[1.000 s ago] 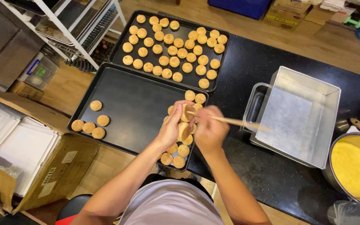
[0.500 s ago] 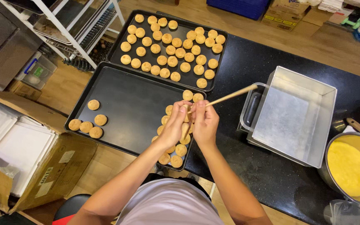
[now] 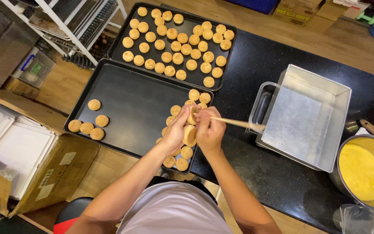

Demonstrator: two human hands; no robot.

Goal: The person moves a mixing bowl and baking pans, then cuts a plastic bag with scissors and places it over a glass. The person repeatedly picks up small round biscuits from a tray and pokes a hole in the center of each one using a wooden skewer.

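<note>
My left hand [image 3: 177,131] holds a small round golden pastry puff [image 3: 192,115] over the near black baking tray [image 3: 133,106]. My right hand [image 3: 210,132] grips a thin wooden stick [image 3: 237,123] whose tip pokes into that puff. The stick points right toward a metal pan. A second puff [image 3: 190,135] shows between my two hands. More puffs [image 3: 176,158] lie along the tray's right side under my hands, and several sit at its left end [image 3: 87,125].
A far black tray [image 3: 175,47] is filled with several puffs. A tilted rectangular metal pan [image 3: 307,115] rests on the dark counter [image 3: 278,173]. A pot of yellow custard [image 3: 364,171] stands at the right. An open cardboard box [image 3: 31,164] and a wire rack [image 3: 72,26] are at the left.
The stick has swung from angled up-right to nearly level, pointing right. My hands stay together over the tray's right side, working a puff.
</note>
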